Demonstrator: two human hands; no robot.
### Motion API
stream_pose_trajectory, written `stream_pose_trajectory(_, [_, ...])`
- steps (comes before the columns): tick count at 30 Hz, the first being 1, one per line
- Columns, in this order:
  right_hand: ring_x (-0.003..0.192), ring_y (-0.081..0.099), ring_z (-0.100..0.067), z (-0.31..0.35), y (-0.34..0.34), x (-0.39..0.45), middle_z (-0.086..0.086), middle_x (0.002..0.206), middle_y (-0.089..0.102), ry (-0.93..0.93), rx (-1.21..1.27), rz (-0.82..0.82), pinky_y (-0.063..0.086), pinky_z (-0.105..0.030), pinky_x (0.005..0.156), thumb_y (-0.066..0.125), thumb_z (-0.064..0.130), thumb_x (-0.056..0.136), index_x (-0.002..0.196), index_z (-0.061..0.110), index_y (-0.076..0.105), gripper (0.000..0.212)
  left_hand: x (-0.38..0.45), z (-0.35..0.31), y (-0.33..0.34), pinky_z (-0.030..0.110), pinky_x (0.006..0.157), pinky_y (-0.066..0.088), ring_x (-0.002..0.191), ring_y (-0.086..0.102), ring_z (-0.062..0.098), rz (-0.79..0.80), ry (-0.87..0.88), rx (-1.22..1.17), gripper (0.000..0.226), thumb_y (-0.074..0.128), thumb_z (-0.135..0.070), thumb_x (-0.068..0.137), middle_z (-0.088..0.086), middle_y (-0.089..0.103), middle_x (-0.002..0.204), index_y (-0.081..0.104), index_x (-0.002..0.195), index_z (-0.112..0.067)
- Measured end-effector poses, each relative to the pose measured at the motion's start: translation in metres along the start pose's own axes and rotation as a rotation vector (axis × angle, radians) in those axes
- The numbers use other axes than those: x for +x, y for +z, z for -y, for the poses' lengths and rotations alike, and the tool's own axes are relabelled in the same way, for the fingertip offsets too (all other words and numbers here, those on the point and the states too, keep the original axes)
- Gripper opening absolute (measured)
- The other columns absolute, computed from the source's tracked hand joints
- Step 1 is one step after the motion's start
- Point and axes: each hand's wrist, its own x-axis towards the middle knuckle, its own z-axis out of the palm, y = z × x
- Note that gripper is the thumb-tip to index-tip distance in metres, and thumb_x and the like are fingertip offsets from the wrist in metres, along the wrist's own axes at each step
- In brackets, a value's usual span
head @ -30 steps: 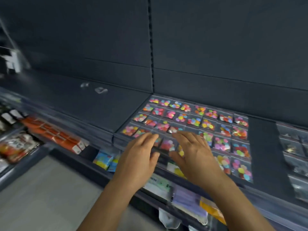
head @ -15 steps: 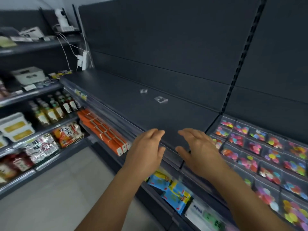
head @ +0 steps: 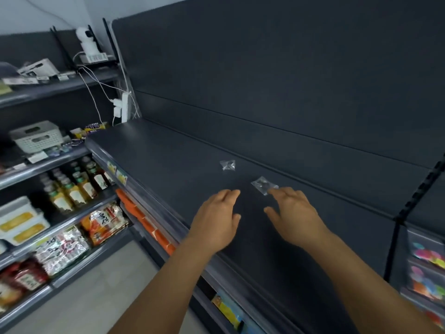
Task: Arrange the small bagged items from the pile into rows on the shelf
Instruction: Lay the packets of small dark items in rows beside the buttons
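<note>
Lying at right hand's (head: 292,213) fingertips: nearer clear bag (head: 263,184).

Dark shelf (head: 168,165) with two clear bags (head: 227,165)

The shelf (head: 168,160) and its back panel (head: 265,68) are dark grey. Two bags (head: 227,165) on it are clear. At far right, packets (head: 427,256) show multicoloured dots. Left, a basket (head: 36,138) is white; boxes (head: 149,225) are orange.
</note>
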Motion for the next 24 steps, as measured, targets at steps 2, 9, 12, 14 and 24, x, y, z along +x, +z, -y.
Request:
stream_pose_trajectory(2, [0.132, 0.031, -0.024, 0.004, 0.009, 0.022, -0.003, 0.145, 0.036, 0.032, 0.040, 0.019, 0.034, -0.035, 0.105, 0.047, 0.034, 0.095, 0.143, 0.019, 0.031, 0.054, 0.025, 0.014, 0.005, 0.031, 0.111, 0.030, 0.136, 0.033, 0.017, 0.022, -0.005, -0.007, 0.059, 0.051, -0.026, 0.095, -0.002, 0.033, 0.150, 0.026, 0.148, -0.020])
stream_pose_trajectory(9, [0.139, 0.015, -0.025, 0.007, 0.042, 0.075, 0.002, 0.156, 0.011, 0.098, 0.006, 0.131, 0.021, -0.035, 0.113, 0.042, 0.034, 0.097, 0.149, 0.018, 0.014, 0.061, 0.099, 0.051, 0.027, 0.034, 0.116, 0.020, 0.144, 0.016, 0.020, 0.149, -0.030, 0.018, 0.066, 0.047, -0.029, 0.097, 0.001, 0.012, 0.159, 0.011, 0.151, -0.019])
stream_pose_trajectory(12, [0.133, 0.020, -0.024, 0.006, 0.050, 0.088, 0.002, 0.151, 0.018, 0.149, -0.053, 0.111, 0.028, -0.036, 0.109, 0.041, 0.037, 0.096, 0.148, 0.019, 0.018, 0.059, 0.124, 0.064, 0.037, 0.036, 0.118, 0.015, 0.146, 0.005, 0.020, 0.213, -0.019, 0.038, 0.069, 0.044, -0.032, 0.098, 0.001, 0.000, 0.160, 0.002, 0.152, -0.020])
stream_pose_trajectory(14, [0.129, 0.023, -0.022, 0.006, 0.053, 0.096, 0.003, 0.146, 0.023, 0.174, -0.057, 0.084, 0.031, -0.036, 0.106, 0.040, 0.037, 0.096, 0.146, 0.021, 0.024, 0.055, 0.139, 0.073, 0.042, 0.038, 0.117, 0.014, 0.146, -0.001, 0.020, 0.250, -0.002, 0.055, 0.070, 0.041, -0.034, 0.098, 0.001, -0.005, 0.160, -0.002, 0.151, -0.019])
stream_pose_trajectory(24, [0.111, 0.050, -0.011, 0.015, 0.059, 0.112, 0.011, 0.118, 0.052, 0.096, 0.109, -0.022, 0.041, -0.024, 0.091, 0.048, 0.024, 0.093, 0.096, 0.021, 0.063, 0.015, 0.143, 0.103, 0.036, 0.033, 0.112, 0.025, 0.135, 0.026, 0.020, 0.307, 0.310, -0.003, 0.048, 0.034, -0.024, 0.100, -0.002, 0.028, 0.151, 0.027, 0.147, -0.018])
